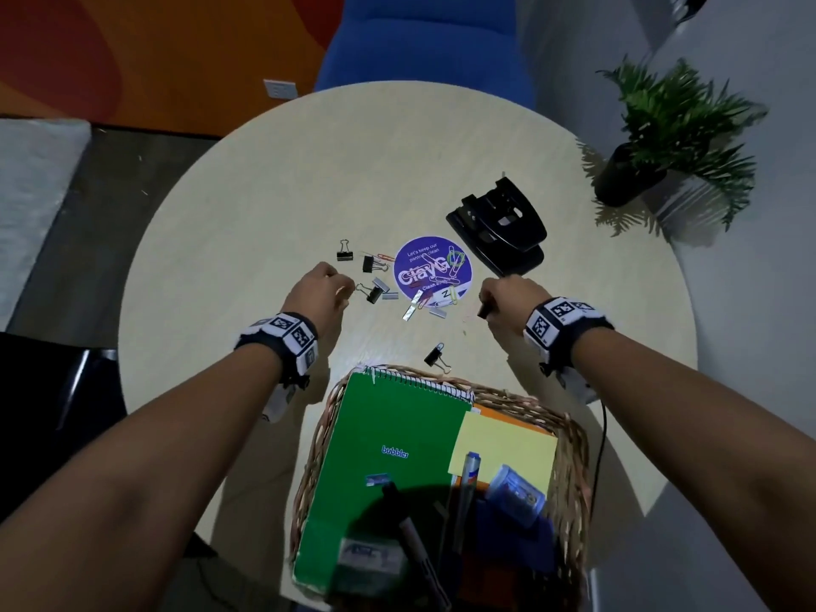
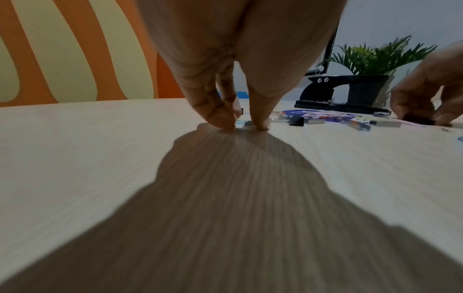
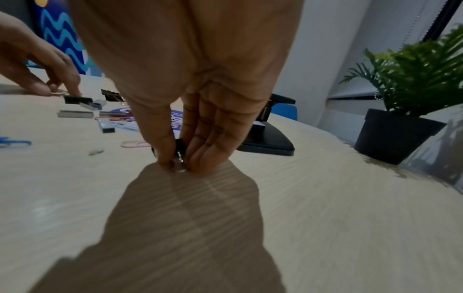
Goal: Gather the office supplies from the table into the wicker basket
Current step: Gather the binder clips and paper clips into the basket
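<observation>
Pinching: right hand [image 3: 185,126] on binder clip [image 3: 180,147] | left hand [image 1: 319,293] fingertips pressed to table [image 1: 247,205] (hold unclear) | basket [image 1: 574,439] near

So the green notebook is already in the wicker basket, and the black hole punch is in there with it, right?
Not quite. The green notebook does lie in the wicker basket, but the black hole punch is not in it: the head view shows it standing on the table, beyond the purple sticker.
</observation>
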Motion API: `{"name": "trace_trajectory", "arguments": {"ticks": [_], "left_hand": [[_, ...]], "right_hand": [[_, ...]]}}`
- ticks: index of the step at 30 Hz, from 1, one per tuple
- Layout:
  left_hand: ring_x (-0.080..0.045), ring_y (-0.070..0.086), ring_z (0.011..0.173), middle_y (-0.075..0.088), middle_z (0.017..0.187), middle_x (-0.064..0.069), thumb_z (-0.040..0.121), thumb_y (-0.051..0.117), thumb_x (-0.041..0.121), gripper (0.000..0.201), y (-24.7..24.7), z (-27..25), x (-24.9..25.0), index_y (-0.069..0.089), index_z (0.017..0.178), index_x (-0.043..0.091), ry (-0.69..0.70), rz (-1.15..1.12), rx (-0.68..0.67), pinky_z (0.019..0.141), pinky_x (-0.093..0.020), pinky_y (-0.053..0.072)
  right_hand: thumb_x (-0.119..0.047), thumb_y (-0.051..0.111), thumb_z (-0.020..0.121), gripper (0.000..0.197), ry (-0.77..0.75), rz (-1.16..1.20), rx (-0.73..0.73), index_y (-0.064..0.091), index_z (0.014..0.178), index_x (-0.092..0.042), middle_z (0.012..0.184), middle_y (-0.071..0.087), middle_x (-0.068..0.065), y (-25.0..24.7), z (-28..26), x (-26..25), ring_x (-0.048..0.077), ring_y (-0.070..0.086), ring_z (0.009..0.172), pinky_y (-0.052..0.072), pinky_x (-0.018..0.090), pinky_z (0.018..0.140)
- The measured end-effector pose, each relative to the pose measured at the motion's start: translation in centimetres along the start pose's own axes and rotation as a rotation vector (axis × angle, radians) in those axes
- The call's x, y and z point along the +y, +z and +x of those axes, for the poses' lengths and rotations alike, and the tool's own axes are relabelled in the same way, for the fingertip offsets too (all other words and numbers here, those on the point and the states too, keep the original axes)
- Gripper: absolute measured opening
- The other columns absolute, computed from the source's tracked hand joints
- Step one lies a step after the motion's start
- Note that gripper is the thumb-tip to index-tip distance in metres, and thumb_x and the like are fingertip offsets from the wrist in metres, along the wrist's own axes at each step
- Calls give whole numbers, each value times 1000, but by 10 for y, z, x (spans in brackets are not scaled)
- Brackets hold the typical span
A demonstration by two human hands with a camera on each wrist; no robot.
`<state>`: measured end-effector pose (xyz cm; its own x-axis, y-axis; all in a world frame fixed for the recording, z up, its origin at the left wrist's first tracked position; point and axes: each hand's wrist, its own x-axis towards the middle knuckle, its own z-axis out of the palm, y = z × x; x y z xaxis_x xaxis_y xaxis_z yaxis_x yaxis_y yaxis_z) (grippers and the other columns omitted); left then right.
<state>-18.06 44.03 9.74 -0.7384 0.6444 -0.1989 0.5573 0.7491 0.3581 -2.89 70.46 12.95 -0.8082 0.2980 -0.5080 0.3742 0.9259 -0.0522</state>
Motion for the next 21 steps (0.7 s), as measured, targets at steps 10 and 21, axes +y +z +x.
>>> {"name": "trace_trajectory", "arguments": {"ticks": [10,21], "left_hand": [[-42,53,104,56,111,-30,89,49,3,23,3,-22,1,59,105,-10,-132,157,-81,84,-45,46],[-18,70,73,71,74,0,82,70,17,3,-82,-107,42,71,86,17,-169,-472,-3,74,-28,53]], "right_hand": [[-18,67,69,24,-18,-61,62,53,89,-17,83,59,8,-4,-11,-9,32,57,69,50,33,62],[-3,69,78,12,-51,421,149,69,89,-9,79,67,5,-45,-31,-5,21,64,71,52,28,72]]}}
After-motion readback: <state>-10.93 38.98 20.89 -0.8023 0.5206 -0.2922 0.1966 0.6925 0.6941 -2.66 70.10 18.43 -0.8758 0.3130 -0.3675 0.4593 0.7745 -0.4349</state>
